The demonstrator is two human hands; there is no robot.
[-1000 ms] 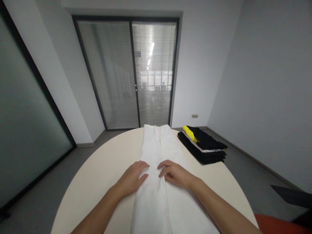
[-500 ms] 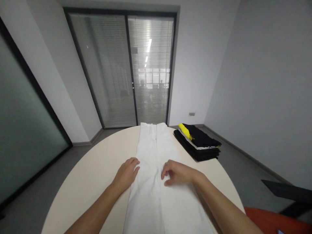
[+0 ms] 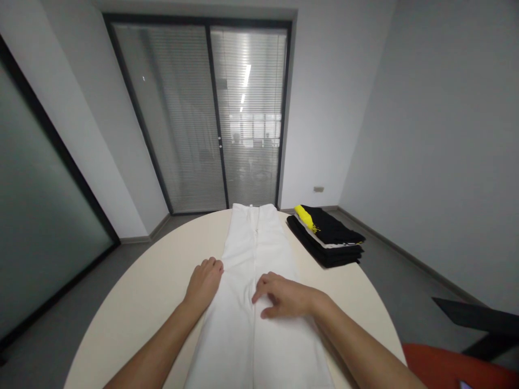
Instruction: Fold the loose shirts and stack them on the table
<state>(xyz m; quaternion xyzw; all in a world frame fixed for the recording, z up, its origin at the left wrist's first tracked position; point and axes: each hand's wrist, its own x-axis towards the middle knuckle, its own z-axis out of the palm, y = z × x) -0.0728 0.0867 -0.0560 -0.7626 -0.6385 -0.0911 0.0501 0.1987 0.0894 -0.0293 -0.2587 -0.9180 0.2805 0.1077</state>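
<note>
A long white garment, perhaps a skirt or trousers, lies lengthwise over the table, with a seam down its middle and what looks like a small zip pull near the far end. My left hand is at its left edge, fingers curled over with the edge gripped; the thumb is mostly hidden. Over the middle seam, my right hand has bent fingers, with thumb and forefinger apart. Its fingertips are at the cloth near some small creases, and nothing shows between them.
The garment lies on a round, cream table. A stack of folded dark clothes, with a yellow piece on top, sits at the far right. An orange seat and a black chair part are at lower right. Beyond stands a glass door.
Both hands have shifted left, and the near part of the garment has moved left with them. My left fingers have curled in at the garment's edge. The stack stays put.
</note>
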